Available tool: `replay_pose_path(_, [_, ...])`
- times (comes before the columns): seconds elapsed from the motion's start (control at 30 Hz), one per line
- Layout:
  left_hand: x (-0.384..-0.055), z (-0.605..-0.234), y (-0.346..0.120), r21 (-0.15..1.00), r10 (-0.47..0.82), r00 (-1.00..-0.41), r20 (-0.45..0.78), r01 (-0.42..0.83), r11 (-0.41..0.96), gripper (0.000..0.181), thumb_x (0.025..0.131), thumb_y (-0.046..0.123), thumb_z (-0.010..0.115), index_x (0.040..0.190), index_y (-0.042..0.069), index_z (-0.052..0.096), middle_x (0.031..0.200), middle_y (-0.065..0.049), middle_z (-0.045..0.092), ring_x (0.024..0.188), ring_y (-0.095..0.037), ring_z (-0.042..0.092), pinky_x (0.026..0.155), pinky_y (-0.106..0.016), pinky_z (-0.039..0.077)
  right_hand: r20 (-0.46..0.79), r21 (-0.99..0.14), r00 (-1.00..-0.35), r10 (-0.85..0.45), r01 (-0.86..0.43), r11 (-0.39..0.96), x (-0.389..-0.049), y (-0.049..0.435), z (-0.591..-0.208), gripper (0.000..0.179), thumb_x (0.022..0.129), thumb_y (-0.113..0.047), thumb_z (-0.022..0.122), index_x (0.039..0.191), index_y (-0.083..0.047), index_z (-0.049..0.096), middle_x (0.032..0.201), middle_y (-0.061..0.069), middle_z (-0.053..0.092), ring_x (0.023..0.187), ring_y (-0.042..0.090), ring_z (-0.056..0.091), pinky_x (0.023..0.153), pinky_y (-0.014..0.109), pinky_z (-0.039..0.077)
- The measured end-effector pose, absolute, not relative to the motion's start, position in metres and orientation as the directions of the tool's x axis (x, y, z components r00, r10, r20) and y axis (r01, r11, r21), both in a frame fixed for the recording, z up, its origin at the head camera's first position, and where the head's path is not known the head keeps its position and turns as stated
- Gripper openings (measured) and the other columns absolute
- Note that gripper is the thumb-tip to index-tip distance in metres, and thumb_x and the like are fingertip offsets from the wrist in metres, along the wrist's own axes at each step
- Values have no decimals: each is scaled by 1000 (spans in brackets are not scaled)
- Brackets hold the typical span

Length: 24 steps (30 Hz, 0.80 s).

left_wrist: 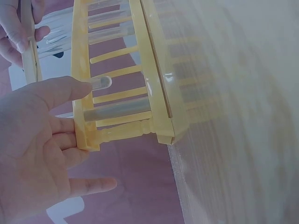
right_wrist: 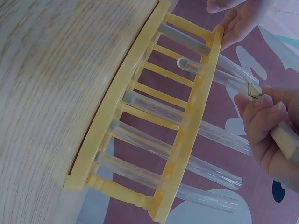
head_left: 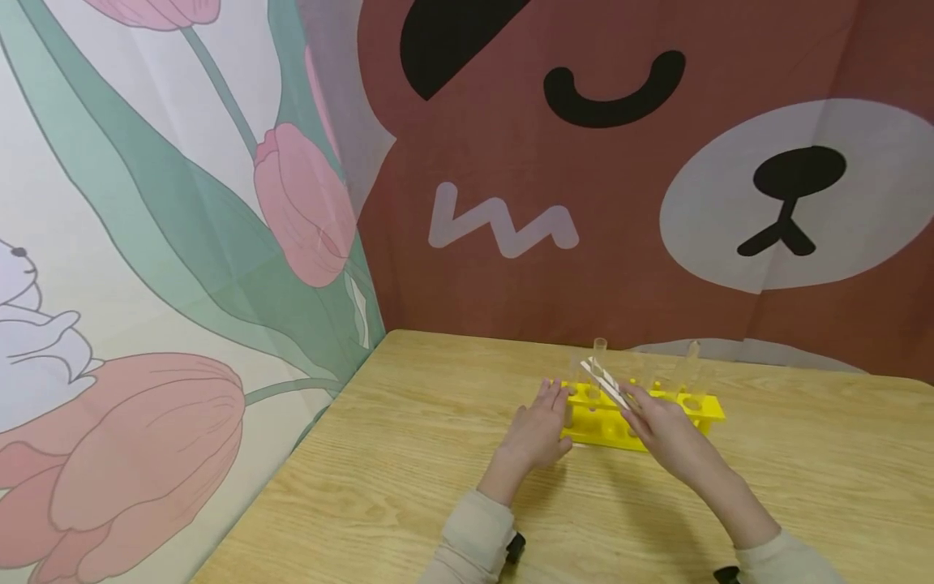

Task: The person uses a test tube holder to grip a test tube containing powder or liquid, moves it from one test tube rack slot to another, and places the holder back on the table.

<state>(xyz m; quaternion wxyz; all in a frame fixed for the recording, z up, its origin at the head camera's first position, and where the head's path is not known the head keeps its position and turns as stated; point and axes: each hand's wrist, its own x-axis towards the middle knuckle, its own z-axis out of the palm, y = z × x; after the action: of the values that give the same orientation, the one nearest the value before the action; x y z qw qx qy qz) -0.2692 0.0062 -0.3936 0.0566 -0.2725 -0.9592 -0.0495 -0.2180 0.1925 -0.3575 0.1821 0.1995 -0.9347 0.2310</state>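
Note:
A yellow test tube rack (head_left: 709, 408) stands on the wooden table, with several clear glass test tubes (right_wrist: 215, 172) upright in it. My left hand (head_left: 536, 434) grips the rack's left end, its thumb in front and fingers at the top plate's edge. My right hand (head_left: 671, 438) holds a wooden test tube clamp (head_left: 609, 387), slanting up to the left over the rack. At the clamp's tip is one test tube (right_wrist: 187, 65); its rounded bottom hangs between the top plate and base, higher than the others. Part of the clamp lies hidden in the right hand.
The wooden table (head_left: 409, 454) reaches to a wall hanging (head_left: 620, 284) with a bear print behind the rack. A tulip-print hanging (head_left: 168, 268) borders the table's left side. Tall tubes (head_left: 689, 369) stick up at the rack's right end.

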Motion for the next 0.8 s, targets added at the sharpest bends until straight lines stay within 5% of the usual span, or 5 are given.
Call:
replay_pose_path(0.27, [-268,-393,5,59,520,-843,140,531,845,70,85,33,58,141,8,25,147,-6,19,134,-17,10,92,-45,37,426,-382,-858,-287,-458,803,-218,193,-357,39,84,-3,59,119,7,46,77,10,60,54,9,54,42,17,39])
replay_pose_path(0.8, [-267,-392,6,41,532,-835,140,541,840,70,85,33,58,141,7,25,146,-7,19,134,-18,11,91,-44,38,428,-383,-860,-278,-451,806,-219,193,-359,38,84,-2,58,119,8,46,76,10,60,53,7,52,42,17,38])
